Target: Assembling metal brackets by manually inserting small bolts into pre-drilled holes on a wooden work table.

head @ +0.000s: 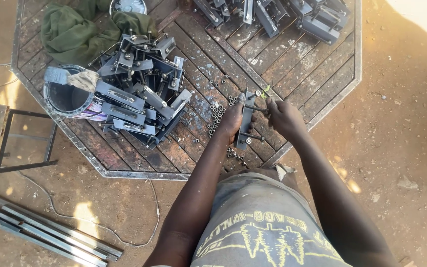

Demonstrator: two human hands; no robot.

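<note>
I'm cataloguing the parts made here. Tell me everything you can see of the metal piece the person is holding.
The metal bracket is a narrow grey steel strip, held upright-lengthwise above the rusty octagonal table. Bolts stick out sideways from it near its top and bottom. The left hand grips its side; the right hand pinches a bolt near its top. Loose nuts lie beneath.

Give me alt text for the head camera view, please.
Seen from above, a person's left hand steadies a grey metal bracket on a rusty octagonal table while the right hand works a bolt. Loose nuts and a bracket pile lie beside.
</note>
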